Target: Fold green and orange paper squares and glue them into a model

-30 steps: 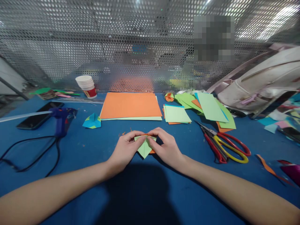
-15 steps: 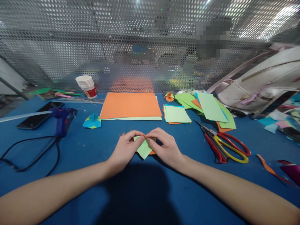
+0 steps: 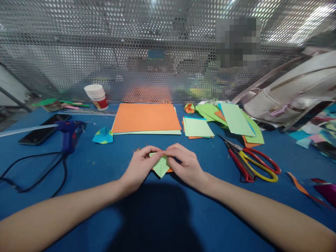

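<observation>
Between my hands, low over the blue table (image 3: 105, 224), is a small piece of folded paper (image 3: 161, 168), light green on top with orange showing beneath. My left hand (image 3: 141, 166) pinches its upper left edge between thumb and fingers. From the other side, my right hand (image 3: 185, 161) grips the upper right part, its fingertips meeting those of the left at the top middle. The fingers hide the upper folds. A folded blue and green paper piece (image 3: 103, 135) sits to the left, apart from my hands.
Ahead lie orange sheets (image 3: 147, 118) and a stack of small green squares (image 3: 198, 127). Scissors (image 3: 252, 157) are at the right. A glue gun (image 3: 68, 134) with a looped cord and a phone (image 3: 43, 131) occupy the left. Paper cups (image 3: 97, 97) and a bag (image 3: 294, 91) stand farther back.
My right thumb and fingers have shifted slightly at the top of the folded paper. Both hands keep their hold, and everything else stays in place.
</observation>
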Tool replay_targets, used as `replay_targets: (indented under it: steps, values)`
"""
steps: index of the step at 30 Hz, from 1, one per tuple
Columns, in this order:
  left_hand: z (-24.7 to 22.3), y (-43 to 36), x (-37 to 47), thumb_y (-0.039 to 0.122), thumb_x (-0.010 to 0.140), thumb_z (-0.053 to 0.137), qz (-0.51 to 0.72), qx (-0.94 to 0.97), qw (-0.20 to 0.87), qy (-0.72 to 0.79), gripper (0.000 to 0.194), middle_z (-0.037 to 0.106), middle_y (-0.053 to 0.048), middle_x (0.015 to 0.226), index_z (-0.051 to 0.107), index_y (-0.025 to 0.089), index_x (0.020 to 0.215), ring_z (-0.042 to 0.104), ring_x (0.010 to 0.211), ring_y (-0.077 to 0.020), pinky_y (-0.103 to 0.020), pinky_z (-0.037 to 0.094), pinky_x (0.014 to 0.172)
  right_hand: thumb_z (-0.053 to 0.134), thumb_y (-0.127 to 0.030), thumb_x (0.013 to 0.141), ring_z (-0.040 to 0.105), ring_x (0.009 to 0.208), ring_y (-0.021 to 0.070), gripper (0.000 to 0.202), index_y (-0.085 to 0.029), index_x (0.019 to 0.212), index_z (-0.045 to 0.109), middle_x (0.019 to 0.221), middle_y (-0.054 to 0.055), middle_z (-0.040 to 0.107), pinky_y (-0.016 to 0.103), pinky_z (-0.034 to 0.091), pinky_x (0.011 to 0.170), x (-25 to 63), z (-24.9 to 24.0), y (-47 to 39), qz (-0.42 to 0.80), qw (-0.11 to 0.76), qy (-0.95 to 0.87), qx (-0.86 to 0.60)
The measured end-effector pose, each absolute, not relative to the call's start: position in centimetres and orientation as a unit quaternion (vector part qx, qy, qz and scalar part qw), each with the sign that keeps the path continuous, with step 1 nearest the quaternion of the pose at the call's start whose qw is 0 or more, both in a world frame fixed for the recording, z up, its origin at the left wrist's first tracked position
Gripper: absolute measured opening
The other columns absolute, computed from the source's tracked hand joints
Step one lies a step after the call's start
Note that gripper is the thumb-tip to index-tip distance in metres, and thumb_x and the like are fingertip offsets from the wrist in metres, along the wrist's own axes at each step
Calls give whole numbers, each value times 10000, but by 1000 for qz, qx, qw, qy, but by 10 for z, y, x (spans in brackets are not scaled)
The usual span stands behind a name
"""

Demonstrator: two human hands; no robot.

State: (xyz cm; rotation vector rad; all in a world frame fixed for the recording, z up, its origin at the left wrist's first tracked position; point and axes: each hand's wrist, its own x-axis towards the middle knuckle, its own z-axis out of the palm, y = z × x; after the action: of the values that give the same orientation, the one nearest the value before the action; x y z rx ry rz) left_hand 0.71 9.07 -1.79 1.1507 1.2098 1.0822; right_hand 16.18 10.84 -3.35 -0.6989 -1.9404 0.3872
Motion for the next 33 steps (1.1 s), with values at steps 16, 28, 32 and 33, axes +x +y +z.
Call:
replay_targets:
  steps: [16,28,32,33]
  values:
    - [-13,89,8,347,691,636,453,531,480,531,188,638,0,668,656,165,734,555,599,-124,-222,450,544,519,-153,844,604,735,146,107,-188,875,615,784,49,636,297,517,648,160,-33,107,185,501,-787,-309]
    - [-11,89,7,355,734,594,442,563,442,541,197,642,-5,678,662,170,740,561,615,-129,-217,451,545,510,-161,849,599,727,137,101,-190,856,606,782,42,627,274,497,650,160,-33,108,188,486,-787,-332]
    - [-10,88,8,329,749,576,438,576,418,549,177,636,4,667,660,174,732,557,606,-124,-207,446,539,545,-185,824,591,679,134,58,-188,803,600,745,27,627,267,485,628,161,-32,109,191,471,-778,-370]
    - [-10,88,8,321,748,574,438,576,414,551,170,633,7,658,657,175,725,553,598,-121,-204,443,532,544,-186,824,588,663,130,69,-189,779,596,727,22,625,262,479,617,161,-32,109,194,468,-778,-372]
